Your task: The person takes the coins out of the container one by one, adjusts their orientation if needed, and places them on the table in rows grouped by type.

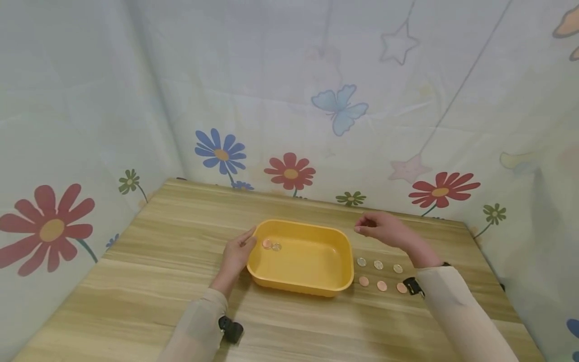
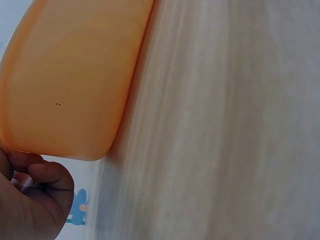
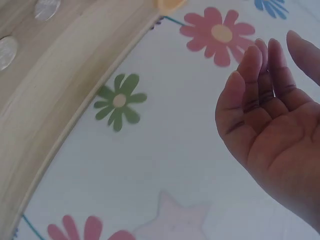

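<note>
Our left hand (image 1: 236,256) rests against the left end of the yellow tray (image 1: 316,284) at the table's (image 1: 149,261) middle, fingers loosely curled at its rim. Two coins (image 1: 272,245) lie inside. Our right hand (image 1: 384,230) hovers empty, fingers relaxed, above six coins (image 1: 381,274) lying right of the tray.

Wooden table (image 1: 135,281); flower-print curtain (image 1: 289,100) behind, with butterfly (image 1: 340,108) and star (image 1: 398,42).

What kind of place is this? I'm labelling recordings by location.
Probably a small staged tabletop booth: a wooden table closed in by flower-printed curtains, with a yellow tray and neat rows of coins laid out.
</note>
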### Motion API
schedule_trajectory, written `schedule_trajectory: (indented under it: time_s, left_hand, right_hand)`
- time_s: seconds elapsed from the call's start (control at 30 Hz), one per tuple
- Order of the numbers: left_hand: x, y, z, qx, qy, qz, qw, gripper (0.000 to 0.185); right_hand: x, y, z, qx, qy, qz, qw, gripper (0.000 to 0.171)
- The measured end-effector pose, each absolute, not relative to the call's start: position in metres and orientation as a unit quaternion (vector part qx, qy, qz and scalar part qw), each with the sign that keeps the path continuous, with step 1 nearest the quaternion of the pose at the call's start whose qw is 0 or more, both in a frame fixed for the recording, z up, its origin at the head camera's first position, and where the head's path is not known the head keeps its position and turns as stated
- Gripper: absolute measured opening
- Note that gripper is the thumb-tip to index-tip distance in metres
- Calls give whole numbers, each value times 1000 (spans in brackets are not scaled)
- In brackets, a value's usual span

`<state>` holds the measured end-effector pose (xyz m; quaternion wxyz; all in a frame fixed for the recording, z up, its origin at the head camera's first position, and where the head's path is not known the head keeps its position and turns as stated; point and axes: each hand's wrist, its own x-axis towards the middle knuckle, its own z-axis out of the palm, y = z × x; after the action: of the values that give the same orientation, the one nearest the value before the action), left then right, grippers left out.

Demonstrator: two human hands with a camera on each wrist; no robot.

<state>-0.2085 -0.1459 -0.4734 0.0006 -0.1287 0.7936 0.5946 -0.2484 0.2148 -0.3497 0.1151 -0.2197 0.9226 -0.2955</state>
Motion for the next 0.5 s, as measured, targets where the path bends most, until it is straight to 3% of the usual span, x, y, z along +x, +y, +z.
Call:
schedule_trajectory:
  time_s: [0.5]
  left_hand:
    - [-208, -146, -474, -128, 792, 596, 1, 44]
  right_hand:
    - [-276, 139, -345, -265, 891, -294, 221, 27]
